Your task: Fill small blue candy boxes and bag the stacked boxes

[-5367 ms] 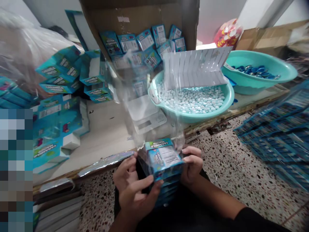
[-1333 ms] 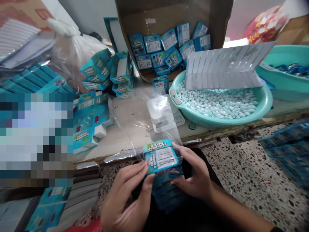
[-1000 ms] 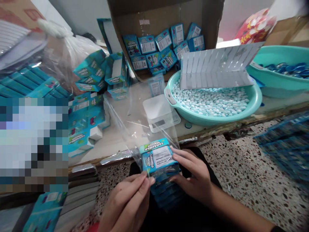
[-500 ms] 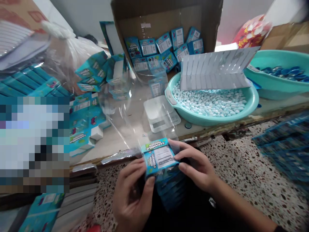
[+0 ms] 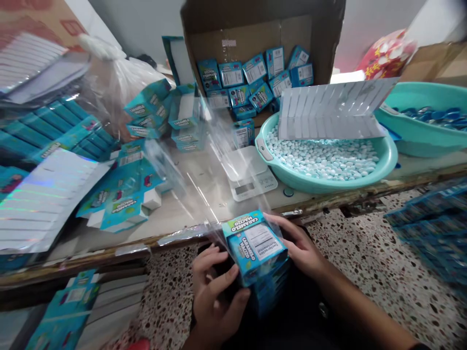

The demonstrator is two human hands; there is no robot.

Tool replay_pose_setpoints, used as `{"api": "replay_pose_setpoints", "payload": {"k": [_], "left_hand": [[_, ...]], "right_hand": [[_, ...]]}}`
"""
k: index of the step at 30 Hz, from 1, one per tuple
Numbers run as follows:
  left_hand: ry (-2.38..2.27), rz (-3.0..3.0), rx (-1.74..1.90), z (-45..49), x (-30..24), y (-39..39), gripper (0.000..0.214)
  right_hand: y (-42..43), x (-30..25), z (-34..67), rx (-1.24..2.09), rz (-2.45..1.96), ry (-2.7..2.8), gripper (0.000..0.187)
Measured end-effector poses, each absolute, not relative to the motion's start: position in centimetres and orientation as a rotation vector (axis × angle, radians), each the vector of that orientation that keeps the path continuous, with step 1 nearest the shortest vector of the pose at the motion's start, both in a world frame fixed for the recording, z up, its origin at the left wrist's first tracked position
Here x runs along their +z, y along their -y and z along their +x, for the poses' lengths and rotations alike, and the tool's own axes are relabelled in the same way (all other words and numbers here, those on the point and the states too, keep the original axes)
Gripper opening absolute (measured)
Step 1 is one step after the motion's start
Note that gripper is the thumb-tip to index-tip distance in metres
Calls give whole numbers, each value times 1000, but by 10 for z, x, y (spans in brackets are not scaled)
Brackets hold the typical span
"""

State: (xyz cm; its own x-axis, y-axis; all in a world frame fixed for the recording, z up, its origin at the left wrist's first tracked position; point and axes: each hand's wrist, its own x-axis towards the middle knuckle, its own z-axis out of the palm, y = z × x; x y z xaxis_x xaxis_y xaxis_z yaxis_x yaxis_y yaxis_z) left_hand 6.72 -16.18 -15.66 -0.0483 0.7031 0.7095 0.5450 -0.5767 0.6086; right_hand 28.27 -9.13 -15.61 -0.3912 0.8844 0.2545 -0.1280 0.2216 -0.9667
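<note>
A blue-and-green candy box (image 5: 257, 245) lies label up on top of a stack of like boxes (image 5: 272, 291) in front of my body. Clear plastic film, apparently a bag (image 5: 207, 194), surrounds the top box and stretches up over the table edge. My left hand (image 5: 219, 287) curves round the box's near left corner, with index finger and thumb against it. On the opposite side, my right hand (image 5: 299, 243) grips the right edge, its fingertips partly hidden behind the box. The lower boxes are dim and partly covered by the top one.
A white scale (image 5: 248, 170) stands on the table (image 5: 175, 199) beyond my hands. Right of it, a turquoise tub (image 5: 324, 184) holds white candies under a ribbed sheet (image 5: 328, 109). A cardboard box (image 5: 251, 36) contains several candy boxes. Flattened cartons (image 5: 124, 209) lie left.
The top box and both hands sit a little further right in view. My left fingers have spread and slid along the box's left side. The view has shifted slightly.
</note>
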Motion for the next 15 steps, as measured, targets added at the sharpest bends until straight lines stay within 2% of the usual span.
{"api": "replay_pose_setpoints", "payload": {"k": [2, 3, 5, 7, 9, 12, 15], "left_hand": [[-1414, 1754, 1811, 68, -162, 158, 23], [-1389, 1553, 1878, 69, -164, 155, 36], [-1246, 1174, 1916, 72, -164, 147, 75], [-1090, 925, 1792, 74, -160, 141, 105], [-1015, 845, 1576, 74, -155, 137, 110], [-1000, 904, 1290, 70, -149, 134, 106], [-1032, 903, 1226, 67, -149, 131, 110]], "right_hand": [[93, -160, 283, 1328, -758, 1536, 41], [95, -163, 282, 1320, -772, 1507, 41], [101, -168, 278, 1312, -804, 1419, 38], [106, -172, 276, 1306, -837, 1347, 35], [106, -173, 277, 1298, -852, 1329, 33], [102, -170, 284, 1263, -847, 1407, 32], [99, -160, 287, 1251, -789, 1512, 37]]}}
